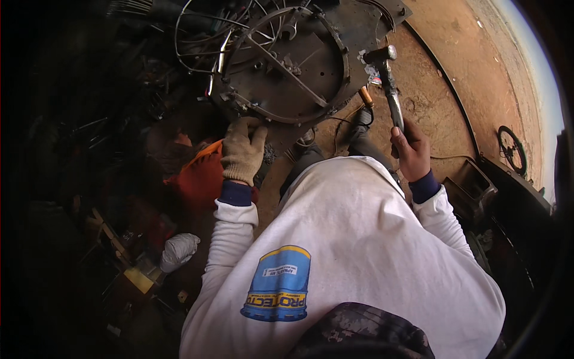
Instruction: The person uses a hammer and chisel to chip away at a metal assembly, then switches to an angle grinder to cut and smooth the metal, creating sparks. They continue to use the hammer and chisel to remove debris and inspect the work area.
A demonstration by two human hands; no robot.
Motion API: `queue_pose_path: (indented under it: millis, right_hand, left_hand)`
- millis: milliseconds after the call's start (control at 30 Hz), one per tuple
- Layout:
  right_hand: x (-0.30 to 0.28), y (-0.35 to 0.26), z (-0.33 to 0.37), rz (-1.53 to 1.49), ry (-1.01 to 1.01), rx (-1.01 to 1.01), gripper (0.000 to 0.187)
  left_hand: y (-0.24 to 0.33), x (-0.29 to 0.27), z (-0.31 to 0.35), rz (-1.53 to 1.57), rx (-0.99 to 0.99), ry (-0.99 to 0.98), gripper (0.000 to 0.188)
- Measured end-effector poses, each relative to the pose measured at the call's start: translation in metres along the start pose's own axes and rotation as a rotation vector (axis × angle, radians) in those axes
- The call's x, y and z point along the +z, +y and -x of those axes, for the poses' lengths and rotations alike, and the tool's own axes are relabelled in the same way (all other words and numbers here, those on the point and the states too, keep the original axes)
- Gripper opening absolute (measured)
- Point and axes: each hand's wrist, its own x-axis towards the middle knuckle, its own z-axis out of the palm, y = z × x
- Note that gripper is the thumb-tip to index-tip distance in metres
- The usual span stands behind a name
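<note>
My right hand (412,151), bare, is closed round the lower end of a hammer (393,99). The hammer stands nearly upright in view, its dark metal head at the far end, beside the right edge of a metal work table (359,78). My left hand (244,149) wears a beige knitted glove and is at the table's near edge with its fingers curled; what they hold, if anything, is hidden. Just beyond it lies a round metal hoop (345,60) with a flat bar (287,72) across it. An open-end wrench head (289,30) shows near the hoop's far side.
Bent wire rings (177,42) lie at the table's far left. An orange-handled tool (366,96) hangs by the right edge, with a cable near it. Red-orange cloth (200,173) is beside my left wrist. A wheel (512,149) and a rectangular metal frame (469,185) are at right.
</note>
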Motion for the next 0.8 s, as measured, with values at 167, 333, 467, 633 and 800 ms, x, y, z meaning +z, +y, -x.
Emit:
queue_pose_path:
  millis: [167, 333, 467, 633, 800]
  right_hand:
    - [-0.051, -0.013, -0.042, 0.253, -0.196, -0.051, 0.036]
    - [-0.079, -0.025, -0.068, 0.302, -0.368, -0.024, 0.036]
    - [-0.087, -0.032, -0.084, 0.319, -0.462, -0.063, 0.035]
    - [-0.092, -0.043, -0.096, 0.317, -0.533, -0.067, 0.031]
    - [-0.095, -0.05, -0.102, 0.308, -0.58, -0.069, 0.031]
  left_hand:
    - [0.018, 0.013, 0.01, -0.158, -0.191, 0.049, 0.018]
    - [0.022, 0.032, 0.014, -0.444, -0.237, 0.077, 0.019]
    - [0.031, 0.04, 0.015, -0.501, -0.294, 0.123, 0.022]
    - [0.05, 0.045, 0.008, -0.5, -0.404, 0.193, 0.018]
    - [0.046, 0.049, 0.008, -0.521, -0.426, 0.205, 0.018]
